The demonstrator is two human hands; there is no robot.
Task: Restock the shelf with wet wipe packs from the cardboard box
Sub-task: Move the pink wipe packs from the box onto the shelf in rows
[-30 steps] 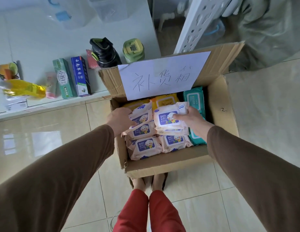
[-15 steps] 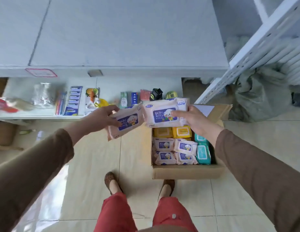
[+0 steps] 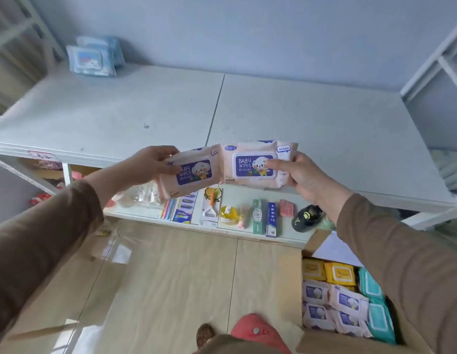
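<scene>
The wide pale-grey upper shelf board (image 3: 286, 118), flat and matt with a seam down its middle, lies mostly bare; its front edge runs from 9 o'clock to 3 o'clock just behind the raised hands. Only a small stack of light-blue soft plastic wipe packs (image 3: 93, 57) sits on it, far back at 11 o'clock against the bluish wall. White metal uprights frame the shelf at both far sides.

The left hand (image 3: 148, 166), in a brown sleeve, has its fingers curled around the left end of a pale-pink soft plastic baby wipes pack with a purple label (image 3: 189, 173), tilted slightly down to the left. The right hand (image 3: 302, 175) grips the right end of a second pink baby wipes pack with a purple lid label (image 3: 255, 163), thumb across its face, held nearly level. The two packs touch or overlap at their inner ends, above the shelf's front edge, at centre.

Under them, a lower white shelf (image 3: 288, 233) carries small goods in a row: a yellow bottle (image 3: 228, 213), green and blue toothpaste cartons (image 3: 264, 217), and a black cap-like item (image 3: 308, 217).

At 5 o'clock, on the glossy beige tiled floor (image 3: 171, 277), the open brown cardboard box (image 3: 314, 240) holds more pink, yellow and teal packs, partly hidden by the right sleeve.
</scene>
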